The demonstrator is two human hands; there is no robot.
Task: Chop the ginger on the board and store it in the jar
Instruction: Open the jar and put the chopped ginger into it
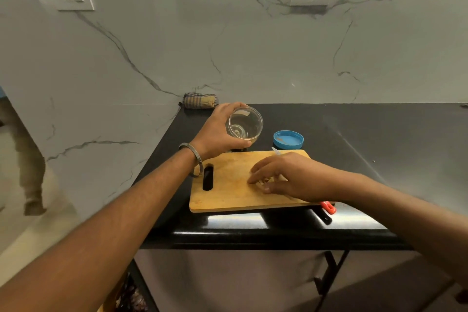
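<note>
- The left hand (217, 132) grips a clear round jar (245, 123), tilted with its mouth toward the camera, just behind the board (228, 192); the right hand (286, 176) lies on the board with fingers curled over pale ginger pieces (266, 180), mostly hidden beneath them
- A knife is largely covered by the right arm; only its white tip (275, 150) and red-black handle (328, 208) show
- The board is flat wood with a slot; a blue lid (288, 139) sits beside the jar
- The tabletop (379, 147) is glossy black; a marbled wall (228, 45) stands behind
</note>
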